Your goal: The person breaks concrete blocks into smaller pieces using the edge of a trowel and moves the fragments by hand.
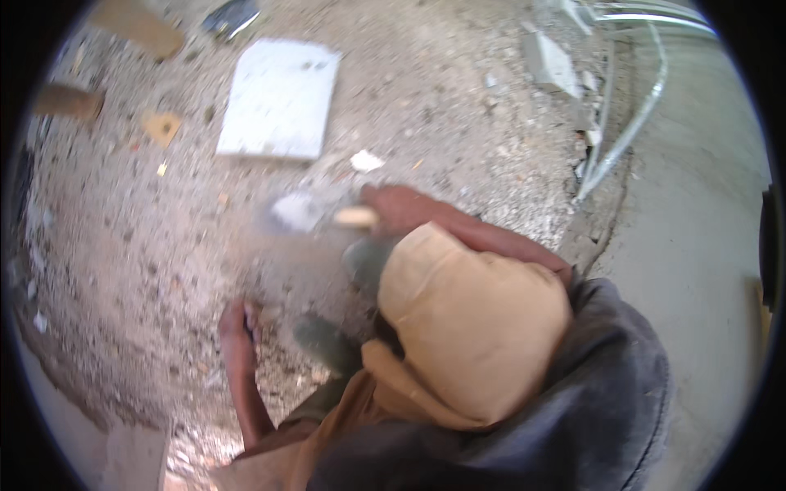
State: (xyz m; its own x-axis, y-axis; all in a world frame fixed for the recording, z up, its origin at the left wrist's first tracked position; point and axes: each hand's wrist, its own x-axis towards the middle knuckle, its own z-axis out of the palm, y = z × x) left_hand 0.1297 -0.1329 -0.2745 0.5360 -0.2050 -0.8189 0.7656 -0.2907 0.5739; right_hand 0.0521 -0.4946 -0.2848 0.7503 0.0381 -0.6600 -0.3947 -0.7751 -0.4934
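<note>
My right hand grips the pale wooden handle of a trowel, out over the ground in front of my knee. The trowel's blade, smeared by motion, carries a pale grey-white heap. Closer to me on the left, my left hand hangs low over the rubble, fingers curled; what they hold, if anything, is hidden. Beyond the trowel lies a flat whitish slab with a rounded top edge and grey smudges. My grey-green shoes stand between the hands.
Gritty, debris-strewn ground spreads around. To the right runs a smooth grey surface with a bent silvery conduit along its edge and a pale block beside it. Brown posts stand at far left. A white scrap lies near the slab.
</note>
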